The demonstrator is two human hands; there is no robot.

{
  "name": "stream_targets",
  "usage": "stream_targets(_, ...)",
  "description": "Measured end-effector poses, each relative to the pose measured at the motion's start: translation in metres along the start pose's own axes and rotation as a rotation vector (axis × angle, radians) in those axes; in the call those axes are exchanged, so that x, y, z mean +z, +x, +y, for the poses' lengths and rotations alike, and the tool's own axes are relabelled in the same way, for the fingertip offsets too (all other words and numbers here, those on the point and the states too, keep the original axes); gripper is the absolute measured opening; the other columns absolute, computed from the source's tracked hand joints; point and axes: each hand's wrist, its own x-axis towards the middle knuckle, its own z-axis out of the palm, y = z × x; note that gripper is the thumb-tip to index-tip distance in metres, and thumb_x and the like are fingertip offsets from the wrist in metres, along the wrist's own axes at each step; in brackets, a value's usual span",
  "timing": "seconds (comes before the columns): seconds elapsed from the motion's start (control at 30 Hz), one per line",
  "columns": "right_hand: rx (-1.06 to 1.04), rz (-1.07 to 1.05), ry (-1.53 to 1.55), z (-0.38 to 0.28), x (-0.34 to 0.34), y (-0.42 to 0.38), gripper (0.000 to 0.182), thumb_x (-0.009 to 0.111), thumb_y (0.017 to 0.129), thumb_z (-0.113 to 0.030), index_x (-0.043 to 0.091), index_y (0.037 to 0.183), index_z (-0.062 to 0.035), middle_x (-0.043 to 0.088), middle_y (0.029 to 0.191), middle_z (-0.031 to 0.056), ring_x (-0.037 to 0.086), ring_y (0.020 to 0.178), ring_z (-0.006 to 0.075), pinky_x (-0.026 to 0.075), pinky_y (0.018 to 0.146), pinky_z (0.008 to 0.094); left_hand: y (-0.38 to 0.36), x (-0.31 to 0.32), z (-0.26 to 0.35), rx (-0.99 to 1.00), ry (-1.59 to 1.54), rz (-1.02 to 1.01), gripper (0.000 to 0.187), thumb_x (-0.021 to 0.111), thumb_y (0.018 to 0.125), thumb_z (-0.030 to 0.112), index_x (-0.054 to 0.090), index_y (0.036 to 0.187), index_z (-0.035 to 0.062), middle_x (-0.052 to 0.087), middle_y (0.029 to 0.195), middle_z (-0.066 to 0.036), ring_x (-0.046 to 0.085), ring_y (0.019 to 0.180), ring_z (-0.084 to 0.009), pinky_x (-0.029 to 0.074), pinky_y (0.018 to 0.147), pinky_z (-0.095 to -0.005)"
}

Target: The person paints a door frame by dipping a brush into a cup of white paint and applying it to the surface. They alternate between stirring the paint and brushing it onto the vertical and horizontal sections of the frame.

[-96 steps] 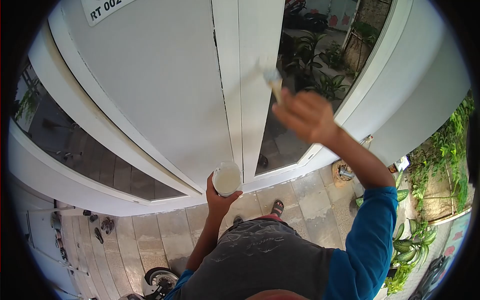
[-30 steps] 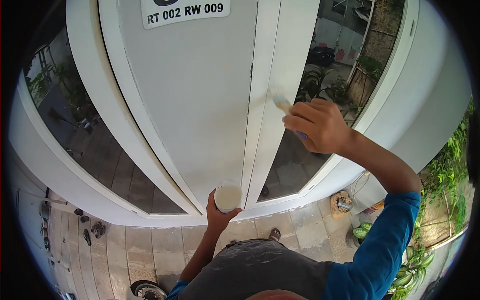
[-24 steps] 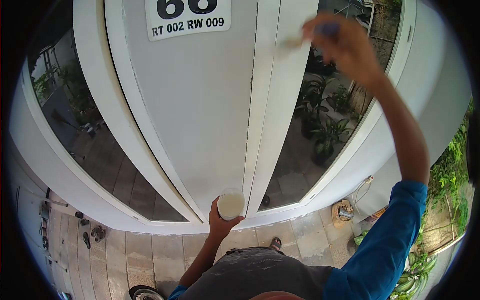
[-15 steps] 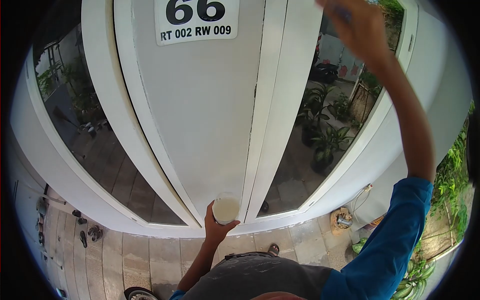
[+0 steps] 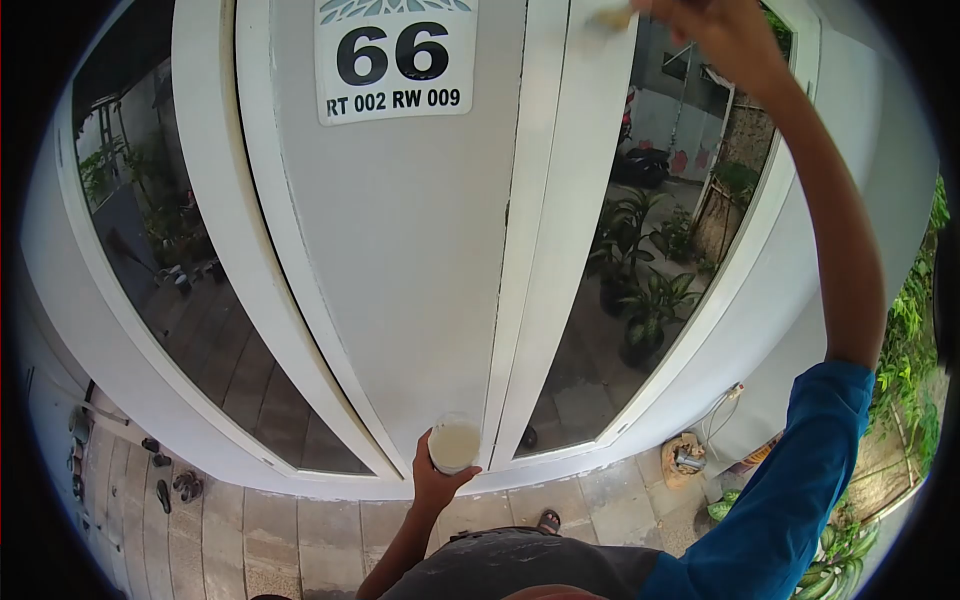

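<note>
Low in the middle, my left hand (image 5: pixel 437 483) is wrapped round a clear plastic cup (image 5: pixel 455 444) of pale, creamy liquid. My right hand (image 5: pixel 725 42) is raised high at the upper right, fingers closed on a paintbrush (image 5: pixel 610 18) whose tip is blurred by motion. The brush end overlaps the white window frame (image 5: pixel 575 110) near its top. Part of the brush handle is hidden by my fingers.
A house-number sign (image 5: pixel 398 68) is fixed to the grey wall panel (image 5: pixel 400 240). Dark glass panes (image 5: pixel 190 300) flank it, reflecting plants. Sandals (image 5: pixel 187 487) lie on the paved floor (image 5: pixel 330 515) at left. A cable (image 5: pixel 712 415) hangs at lower right.
My view has tilted up, showing more of the sign. My right hand has shifted slightly, and the brush tip now shows against the frame. My left hand still holds the cup.
</note>
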Motion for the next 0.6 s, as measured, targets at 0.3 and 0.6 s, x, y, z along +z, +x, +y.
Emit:
stream_targets(0.3,-0.651,0.185,-0.508,0.030,0.013,-0.025,0.007,0.069,0.092,0.001,0.070,0.098,-0.0011,0.071,0.091,0.0088,0.067,0.072,0.0180,0.054,0.064,0.0333,0.003,0.007,0.002,-0.020,-0.004,-0.041,0.097,0.099,0.060,0.012,0.046,0.141,0.0014,0.064,0.126,-0.013,0.064,0.118,-0.0250,0.052,0.102,-0.0399)
stream_targets(0.6,-0.203,-0.434,-0.135,0.017,0.060,-0.090,0.010,0.073,0.094,-0.015,0.073,0.098,-0.0060,0.073,0.087,0.0064,0.070,0.072,0.0185,0.057,0.069,0.0330,0.003,0.007,-0.001,-0.013,-0.022,-0.068,0.098,0.099,0.060,0.011,0.045,0.141,0.0015,0.064,0.126,-0.013,0.064,0.118,-0.0248,0.052,0.102,-0.0398)
